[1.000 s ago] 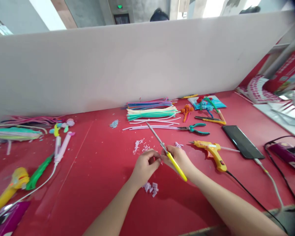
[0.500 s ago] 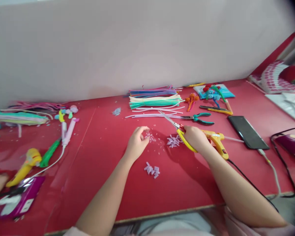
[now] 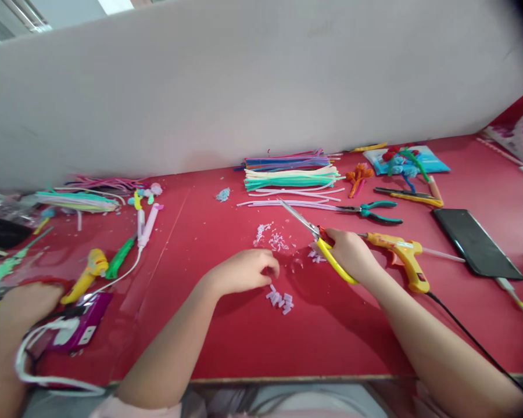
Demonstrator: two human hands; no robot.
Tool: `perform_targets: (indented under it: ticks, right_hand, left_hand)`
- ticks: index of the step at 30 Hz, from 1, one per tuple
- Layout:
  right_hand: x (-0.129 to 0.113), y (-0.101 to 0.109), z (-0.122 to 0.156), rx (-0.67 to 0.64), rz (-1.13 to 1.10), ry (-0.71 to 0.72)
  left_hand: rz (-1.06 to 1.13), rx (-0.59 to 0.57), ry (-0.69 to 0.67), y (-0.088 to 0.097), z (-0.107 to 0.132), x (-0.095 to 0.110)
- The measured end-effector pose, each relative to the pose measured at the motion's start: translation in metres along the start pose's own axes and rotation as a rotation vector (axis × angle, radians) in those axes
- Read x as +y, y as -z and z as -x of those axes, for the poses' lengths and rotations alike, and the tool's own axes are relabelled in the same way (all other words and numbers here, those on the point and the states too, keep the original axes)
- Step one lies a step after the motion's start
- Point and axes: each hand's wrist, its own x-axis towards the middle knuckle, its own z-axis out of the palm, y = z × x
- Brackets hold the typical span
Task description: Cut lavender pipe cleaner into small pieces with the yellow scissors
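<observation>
My right hand grips scissors by their yellow and red handles, with the blades pointing to the far left. Partly behind that hand lies a heap of cut lilac pipe cleaner pieces. My left hand is curled, thumb and fingers brought together in a pinch; anything between the fingertips is hidden. Just below its fingertips is a small group of lilac pieces. Fine lilac trimmings are scattered beyond it, on the red table.
Bundled pipe cleaners lie near the wall, with teal-handled pliers in front. To the right are a yellow glue gun with its cord and a phone. At left, another person's hand is near a yellow tool.
My left hand has come back toward me from the trimmings to the small group of lilac pieces. The trimmings now form two patches. My right hand still holds the scissors; the view has shifted left.
</observation>
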Motion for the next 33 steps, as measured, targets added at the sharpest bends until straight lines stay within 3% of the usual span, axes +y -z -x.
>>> perform_targets:
  ticks: [6, 10, 13, 16, 19, 21, 23, 29, 33]
  right_hand:
    - [-0.001, 0.0, 0.002, 0.003, -0.016, 0.047]
    - [-0.005, -0.001, 0.003, 0.0, -0.053, 0.043]
    - [-0.01, -0.002, 0.006, -0.016, -0.182, 0.077]
    - [-0.018, -0.002, 0.01, -0.112, -0.412, 0.101]
    - [-0.024, -0.002, 0.013, -0.17, -0.613, 0.078]
    - [-0.026, -0.002, 0.013, -0.163, -0.669, 0.065]
    - [-0.026, -0.003, 0.012, -0.154, -0.675, 0.07]
    - [-0.027, -0.014, 0.011, -0.1, -0.612, 0.134]
    - [-0.029, -0.019, 0.012, -0.089, -0.606, 0.127]
  left_hand:
    - [-0.176, 0.056, -0.01, -0.023, 0.006, -0.003]
    - [-0.105, 0.098, 0.027, -0.026, 0.003, -0.006]
    - [0.128, 0.252, 0.111, -0.022, -0.006, -0.004]
    - [0.515, 0.39, 0.193, -0.021, -0.023, 0.001]
    - [0.881, 0.361, 0.246, -0.028, -0.037, 0.007]
    - [0.976, 0.366, 0.251, -0.035, -0.042, 0.009]
    - [0.945, 0.406, 0.236, -0.041, -0.043, 0.01]
    - [0.561, 0.565, 0.128, -0.051, -0.038, 0.01]
    - [0.549, 0.584, 0.127, -0.053, -0.038, 0.01]
